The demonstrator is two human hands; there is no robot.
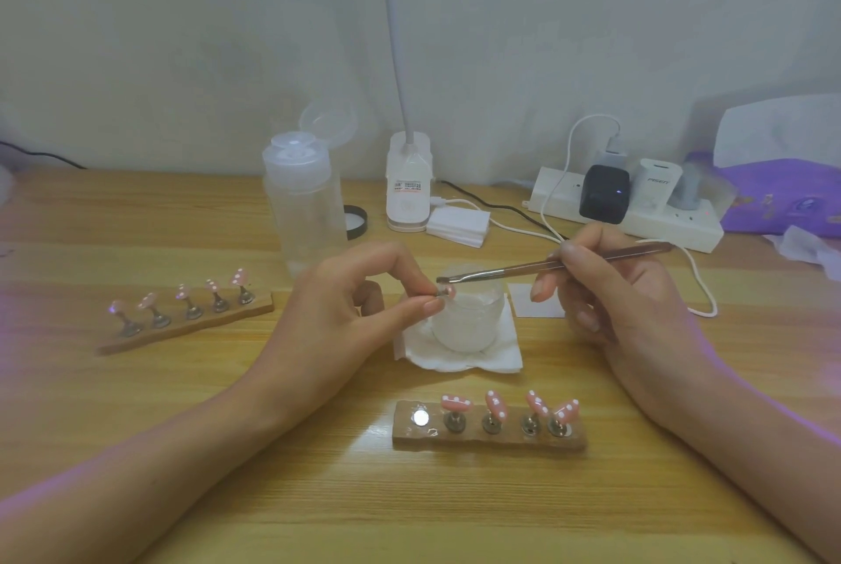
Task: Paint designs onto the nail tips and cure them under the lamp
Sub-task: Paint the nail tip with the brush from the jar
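Wooden table, nail tip in left hand pinch, brush in right hand grip

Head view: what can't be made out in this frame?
- Nail tip: mostly hidden by the pinching left hand; design unreadable.
- Brush: bristles too small to show paint colour.
- Gooseneck lamp: head cut off by the top edge.
- Jar: contents blurred, whitish.
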